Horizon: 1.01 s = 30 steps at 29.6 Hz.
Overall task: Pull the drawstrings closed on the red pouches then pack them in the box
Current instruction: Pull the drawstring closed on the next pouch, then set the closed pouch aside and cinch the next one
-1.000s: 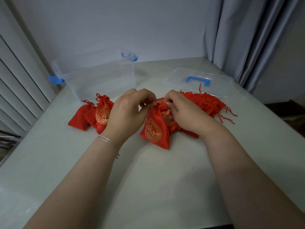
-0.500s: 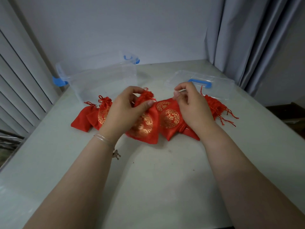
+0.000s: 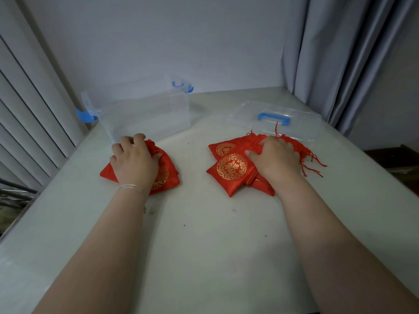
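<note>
the red pouches are gathered in two groups on the desk (image 3: pixel 204 234), well apart, with a bare strip of desk between them. the clear box (image 3: pixel 145 116), lidless and with blue latches, is stood at the far left of the desk, close to its left edge and just behind the left pile (image 3: pixel 169 175); nothing is seen inside it. the clear lid (image 3: pixel 292 123) with a blue handle is laid flat at the far right, just behind the right pile (image 3: pixel 231 171) and near the curtain (image 3: pixel 340 53). the right pile is made up of several overlapping pouches with gold round emblems, their red tassel cords (image 3: pixel 314 163) spilled out to the right. a wide stretch of bare desk is left in front of both piles, crossed only by the two forearms.

the left hand (image 3: pixel 133 160) is laid palm down over the left pile, its fingers lightly bent over the gathered top of a pouch; whether anything is gripped cannot be told. the right hand (image 3: pixel 275 155) is laid palm down on the right pile, fingers spread and fairly straight, the thumb stretched toward the front emblem; nothing is seen pinched. a thin bracelet (image 3: pixel 132 187) is worn on the left wrist.
</note>
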Motion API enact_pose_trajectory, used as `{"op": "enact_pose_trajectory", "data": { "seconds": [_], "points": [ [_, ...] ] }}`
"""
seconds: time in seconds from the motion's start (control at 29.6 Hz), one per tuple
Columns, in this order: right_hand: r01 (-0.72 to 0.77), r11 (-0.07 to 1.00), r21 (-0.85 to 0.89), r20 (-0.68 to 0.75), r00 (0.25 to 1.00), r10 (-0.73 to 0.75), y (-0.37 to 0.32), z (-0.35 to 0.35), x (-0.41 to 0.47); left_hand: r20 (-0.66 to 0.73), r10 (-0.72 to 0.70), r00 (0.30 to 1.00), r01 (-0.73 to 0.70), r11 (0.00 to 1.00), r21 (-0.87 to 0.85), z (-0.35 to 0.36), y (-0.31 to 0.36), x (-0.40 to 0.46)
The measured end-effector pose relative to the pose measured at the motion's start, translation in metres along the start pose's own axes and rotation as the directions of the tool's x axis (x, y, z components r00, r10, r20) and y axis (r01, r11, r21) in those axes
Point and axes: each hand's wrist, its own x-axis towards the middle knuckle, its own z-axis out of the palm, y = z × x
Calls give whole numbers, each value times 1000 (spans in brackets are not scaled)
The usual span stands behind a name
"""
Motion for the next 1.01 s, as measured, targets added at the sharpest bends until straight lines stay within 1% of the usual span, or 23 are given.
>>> {"op": "enact_pose_trajectory", "data": {
  "seconds": [0.07,0.14,0.17,0.2,0.24,0.27,0.3,0.34,0.37,0.41,0.44,0.51,0.58,0.61,0.64,0.71,0.74,0.81,0.88,0.91,1.01],
  "points": [
    [52,997,52,-61,997,-49,-1,-1,1,-93,66,994,-71,996,-47,-2,4,0],
    [182,962,205,-150,977,-153,-3,-2,1,-225,190,956,-224,965,-136,-8,15,0],
    [266,914,305,-193,958,-215,-6,-3,-1,-254,249,935,-301,934,-194,-12,22,-2],
    [348,847,402,-233,933,-272,-9,-4,-2,-235,289,928,-346,901,-261,-17,30,-6],
    [415,770,484,-268,908,-321,-13,-4,-5,-164,312,936,-350,874,-337,-21,37,-11],
    [462,698,547,-295,887,-355,-17,-4,-9,-48,327,944,-317,853,-415,-24,45,-16],
    [487,639,595,-310,873,-377,-20,-4,-12,86,341,936,-258,831,-492,-27,51,-21],
    [502,593,630,-317,863,-393,-23,-3,-15,203,355,912,-181,796,-577,-28,57,-25],
    [510,558,655,-317,856,-409,-26,-3,-17,278,371,886,-100,739,-666,-29,62,-29],
    [513,527,678,-312,850,-425,-28,-2,-20,308,380,872,-26,665,-746,-32,66,-32],
    [507,500,702,-299,847,-439,-30,-1,-21,308,371,876,33,590,-807,-35,70,-35],
    [469,445,762,-257,851,-457,-33,0,-24,273,324,906,101,460,-882,-41,76,-39],
    [373,414,830,-181,883,-433,-34,0,-24,247,263,933,152,335,-930,-46,77,-40],
    [316,433,844,-128,903,-410,-33,0,-24,264,228,937,197,278,-940,-46,77,-38],
    [268,475,838,-73,918,-390,-32,0,-23,300,199,933,254,228,-940,-46,76,-36],
    [234,586,776,15,921,-388,-30,-2,-20,393,161,905,370,158,-916,-44,74,-33],
    [240,635,734,43,917,-397,-29,-2,-19,428,152,891,409,144,-901,-41,74,-32],
    [243,709,662,92,912,-399,-27,-3,-18,471,122,874,450,163,-878,-33,71,-30],
    [235,745,625,124,912,-391,-25,-3,-17,504,83,860,482,194,-854,-28,66,-29],
    [225,757,613,129,917,-377,-24,-3,-18,519,67,852,501,180,-847,-26,63,-28],
    [181,770,612,128,938,-323,-21,-5,-16,560,19,828,558,66,-827,-19,57,-21]
  ]
}}
